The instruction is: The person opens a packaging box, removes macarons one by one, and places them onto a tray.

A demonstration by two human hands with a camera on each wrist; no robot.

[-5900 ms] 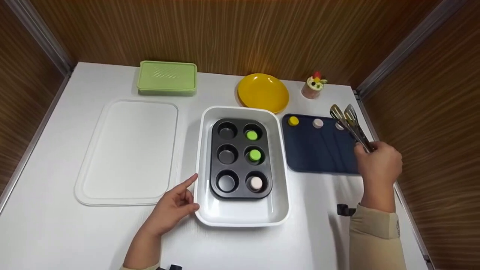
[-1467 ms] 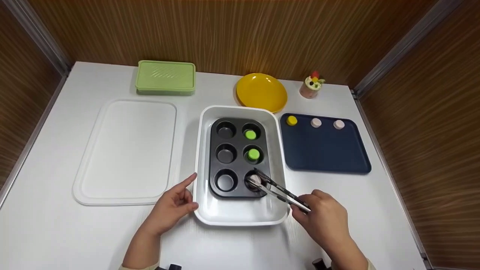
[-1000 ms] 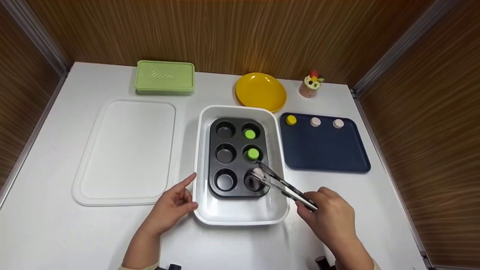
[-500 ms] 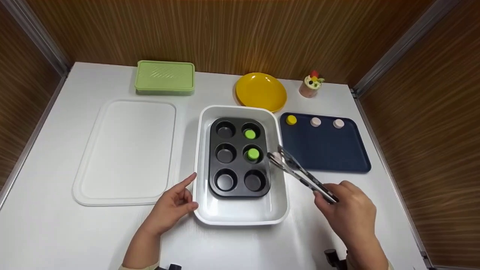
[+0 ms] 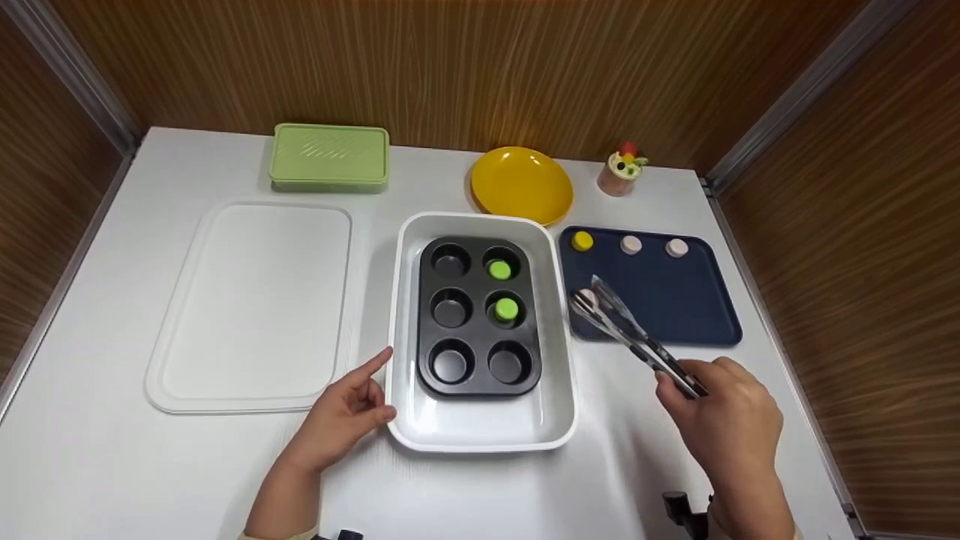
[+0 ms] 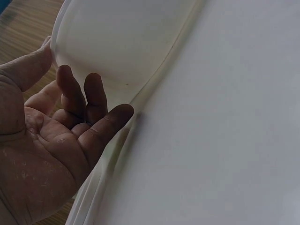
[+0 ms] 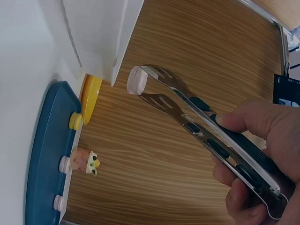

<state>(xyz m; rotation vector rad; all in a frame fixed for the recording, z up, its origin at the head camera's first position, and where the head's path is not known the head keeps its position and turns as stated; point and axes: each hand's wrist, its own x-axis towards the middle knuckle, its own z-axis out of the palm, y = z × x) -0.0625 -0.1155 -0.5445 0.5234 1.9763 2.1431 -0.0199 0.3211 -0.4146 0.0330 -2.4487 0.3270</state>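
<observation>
In the head view my right hand [image 5: 724, 420] grips metal serving tongs [image 5: 643, 346] with dark handle inlays. Their slotted ends pinch a small pale pink round piece [image 7: 136, 81], shaped like a macaron, over the left part of the dark blue tray [image 5: 660, 300]. My left hand [image 5: 343, 416] touches the left wall of a white rectangular bin [image 5: 480, 431] with index finger and thumb; its other fingers are loosely bent. Inside the bin lies a black muffin pan [image 5: 480, 337]. Two of its right-hand cups hold green round pieces [image 5: 506, 308]; the remaining cups are empty.
One yellow piece [image 5: 582, 241] and two pale pink pieces [image 5: 631, 244] line the tray's far edge. A white lid [image 5: 262, 300] lies left of the bin. Behind stand a green lidded box [image 5: 330, 157], a yellow plate [image 5: 521, 184] and a dessert cup [image 5: 621, 174].
My right hand has brought the tongs from above the tray to the front right cup, lifted the pale pink piece out and carried it right, over the tray. My left hand stays at the bin.
</observation>
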